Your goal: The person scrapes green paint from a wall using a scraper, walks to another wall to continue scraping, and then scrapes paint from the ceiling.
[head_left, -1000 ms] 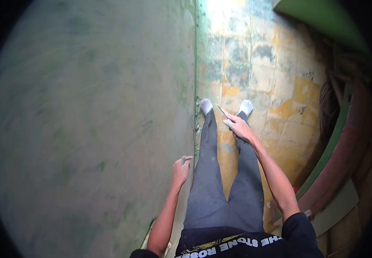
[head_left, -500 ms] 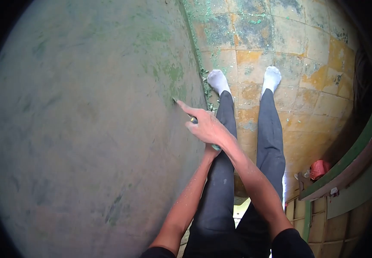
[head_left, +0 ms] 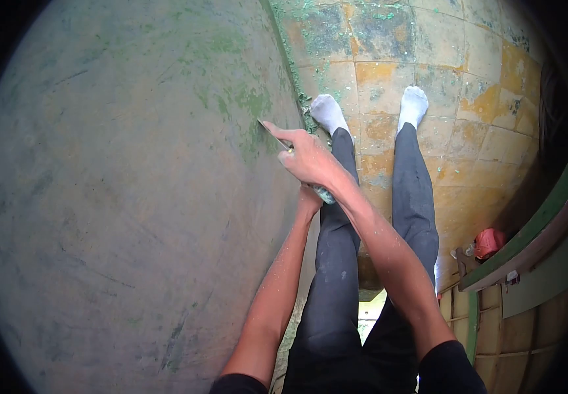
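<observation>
My right hand (head_left: 311, 157) is closed around a scraper (head_left: 324, 194), with its index finger stretched along the thin metal blade. The blade's tip rests at a patch of green paint (head_left: 252, 105) on the grey wall (head_left: 133, 197). A rounded, greenish handle end sticks out below my right wrist. Beneath that wrist my left hand (head_left: 307, 198) is mostly covered, close to the handle end and the wall. Its fingers are hidden, so I cannot see whether it grips anything. Pale dust covers both hands and forearms.
Green paint flakes (head_left: 307, 118) lie along the wall's foot and over the stained tile floor (head_left: 382, 72). My feet in white socks (head_left: 414, 105) stand on the tiles. A red bag-like thing (head_left: 489, 243) sits near a green-edged ledge (head_left: 527, 257) at the right.
Both hands and the scraper have shifted up and slightly left in the view. The camera's view has also shifted a little. More of the blade and handle end shows now.
</observation>
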Motion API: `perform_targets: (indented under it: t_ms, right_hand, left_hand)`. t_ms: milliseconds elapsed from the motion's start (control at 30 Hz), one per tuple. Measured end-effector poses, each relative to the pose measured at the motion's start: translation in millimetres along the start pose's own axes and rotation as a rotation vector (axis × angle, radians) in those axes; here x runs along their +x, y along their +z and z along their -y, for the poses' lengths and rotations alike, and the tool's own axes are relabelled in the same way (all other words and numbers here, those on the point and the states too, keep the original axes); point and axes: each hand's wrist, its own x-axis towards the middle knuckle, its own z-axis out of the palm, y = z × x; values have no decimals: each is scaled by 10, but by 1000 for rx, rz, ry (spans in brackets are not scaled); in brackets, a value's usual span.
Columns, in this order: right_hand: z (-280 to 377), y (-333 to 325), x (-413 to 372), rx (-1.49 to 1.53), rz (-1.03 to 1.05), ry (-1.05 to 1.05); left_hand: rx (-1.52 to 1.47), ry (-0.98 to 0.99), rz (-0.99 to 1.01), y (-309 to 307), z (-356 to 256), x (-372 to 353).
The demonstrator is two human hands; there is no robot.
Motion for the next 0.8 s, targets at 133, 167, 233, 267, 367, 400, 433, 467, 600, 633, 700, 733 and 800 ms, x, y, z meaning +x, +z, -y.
perform_targets:
  t_ms: [133,167,233,267,367,400,433,467,600,633,700,733,800]
  right_hand:
    - [-247,201,-105,-3,-132,-353]
    - [-287,198,-79,-39,-176,-392]
    - [-225,132,-26,-71,-220,-434]
    - [-209,90,2,-27,-132,-318]
    - [-209,212,-149,28,-134,-321]
    - [-160,252,-250,-21,-129,-255]
    - [-130,270,-288,-69,-120,-190]
    - [-165,223,-226,9,-125,-313]
    - [-260,140,170,70,-173,-332]
    - [-224,171,44,67,-174,-336]
    - [-164,235,-253,1,-92,-291]
    - [-123,244,-286,6,-105,-269]
    - [-249,218,3,22,-188,-371]
  left_hand:
    - [4,18,-33,135,-6,-151]
    - [8,21,-34,136,-14,-66]
    - [18,24,-41,81,-16,7]
    - [17,19,-41,73,-5,19]
    - [12,25,-48,133,-5,-42]
    - [16,33,-57,163,-14,-106]
    - [21,38,-69,155,-10,-119]
    - [29,38,-70,152,-9,-72]
    - [40,39,-85,-6,-9,77]
    - [42,44,-94,8,-11,61]
    - [45,56,-103,37,8,-52]
    - [46,59,-103,57,11,-49]
    - [48,59,-109,64,-18,88]
